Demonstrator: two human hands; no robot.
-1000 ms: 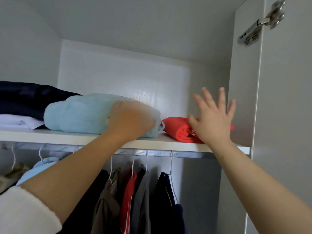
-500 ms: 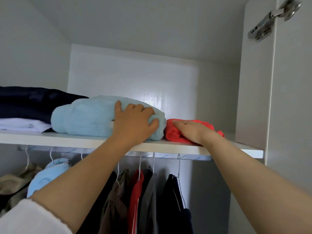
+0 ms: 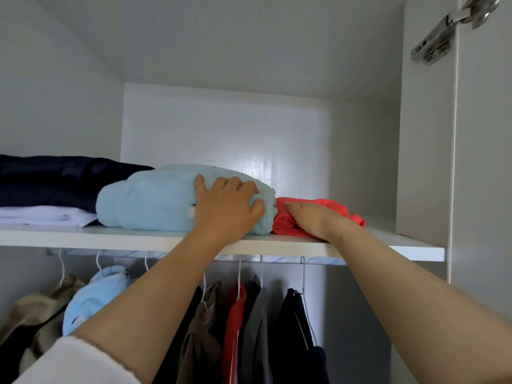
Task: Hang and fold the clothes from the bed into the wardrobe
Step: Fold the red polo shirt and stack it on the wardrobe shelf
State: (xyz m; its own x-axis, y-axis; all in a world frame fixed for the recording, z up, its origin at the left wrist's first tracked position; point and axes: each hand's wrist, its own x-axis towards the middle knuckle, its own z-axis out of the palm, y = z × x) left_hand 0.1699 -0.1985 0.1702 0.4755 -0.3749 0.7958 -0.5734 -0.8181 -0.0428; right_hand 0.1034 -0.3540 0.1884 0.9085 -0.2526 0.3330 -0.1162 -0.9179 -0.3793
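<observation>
Left hand [image 3: 225, 207] grips blue fleece [image 3: 146, 203]; right hand [image 3: 314, 218] presses red cloth [image 3: 331, 203].

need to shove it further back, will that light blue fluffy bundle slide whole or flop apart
Probably soft and squashy: the left hand dents the light blue bundle where it grips. Likely light for its bulk, being fluffy. Its folds may shift rather than slide cleanly on the shelf.

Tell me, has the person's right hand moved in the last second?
Yes. The right hand has come down and a little left: it was raised with fingers spread above the shelf, and now lies flat on the red garment.
</observation>
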